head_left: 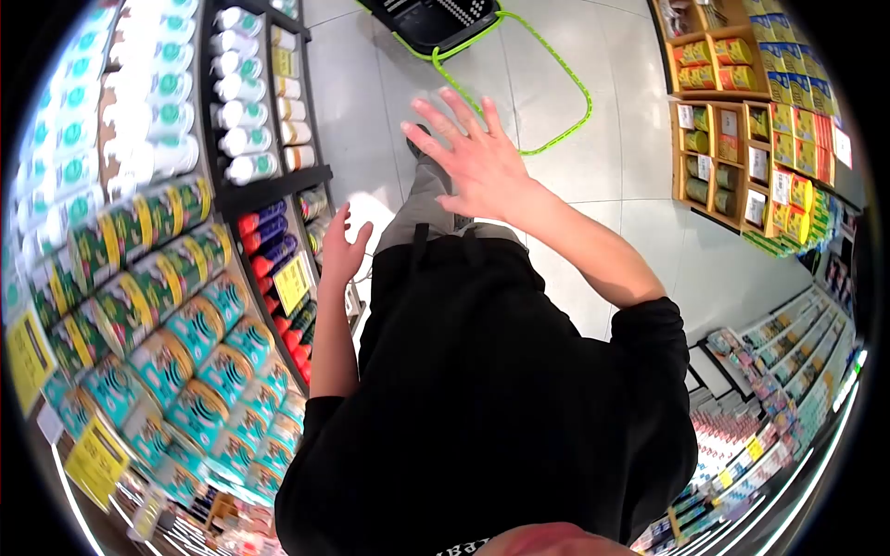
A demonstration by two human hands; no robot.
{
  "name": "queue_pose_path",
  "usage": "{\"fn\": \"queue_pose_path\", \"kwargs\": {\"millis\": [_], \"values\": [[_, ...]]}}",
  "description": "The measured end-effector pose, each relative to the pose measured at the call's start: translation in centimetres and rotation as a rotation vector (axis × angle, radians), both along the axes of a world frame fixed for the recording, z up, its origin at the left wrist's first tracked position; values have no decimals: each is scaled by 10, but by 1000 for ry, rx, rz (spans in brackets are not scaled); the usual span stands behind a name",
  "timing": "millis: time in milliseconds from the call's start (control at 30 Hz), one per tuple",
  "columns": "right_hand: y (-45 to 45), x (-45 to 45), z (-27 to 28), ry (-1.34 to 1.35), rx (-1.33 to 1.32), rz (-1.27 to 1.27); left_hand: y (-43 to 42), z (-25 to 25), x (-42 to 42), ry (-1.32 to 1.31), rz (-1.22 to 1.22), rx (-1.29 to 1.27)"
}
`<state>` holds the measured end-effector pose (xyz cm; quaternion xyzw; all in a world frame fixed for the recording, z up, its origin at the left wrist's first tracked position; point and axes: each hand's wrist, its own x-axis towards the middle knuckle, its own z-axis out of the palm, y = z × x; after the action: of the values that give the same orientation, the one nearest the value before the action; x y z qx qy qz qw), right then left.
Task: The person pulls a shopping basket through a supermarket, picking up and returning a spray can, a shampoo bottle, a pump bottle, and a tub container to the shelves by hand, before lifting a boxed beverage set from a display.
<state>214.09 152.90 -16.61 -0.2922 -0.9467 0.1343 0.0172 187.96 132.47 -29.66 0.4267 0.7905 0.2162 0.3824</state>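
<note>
My right hand (475,159) is stretched out in front of my body, fingers spread and holding nothing. In the view it overlaps the near side of the lime-green handle (587,111) of a black shopping basket (436,20). The basket is on the floor and cut off by the top edge. I see no contact between hand and handle. My left hand (345,248) hangs at my left side, thumb and fingers apart, with nothing in it. Nearest to it is a shelf with red and dark-blue bottles (269,243).
White bottles (246,113), green tins (153,246) and turquoise tins (199,408) are stacked on the left, with yellow price tags (292,283). Wooden shelves (709,167) with yellow packs stand on the right. Grey floor tiles (593,176) lie between. My shoe (417,139) shows below my right hand.
</note>
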Motion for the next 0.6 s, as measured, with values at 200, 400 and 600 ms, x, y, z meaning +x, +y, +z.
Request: {"fn": "queue_pose_path", "kwargs": {"millis": [200, 400, 600], "values": [[81, -15, -35, -99, 195, -68, 158, -12, -14, 84, -315, 324], [148, -28, -47, -169, 187, -80, 297, 0, -5, 131, -593, 352], [185, 8, -65, -35, -122, -329, 383, -18, 31, -423, -328, 195]]}}
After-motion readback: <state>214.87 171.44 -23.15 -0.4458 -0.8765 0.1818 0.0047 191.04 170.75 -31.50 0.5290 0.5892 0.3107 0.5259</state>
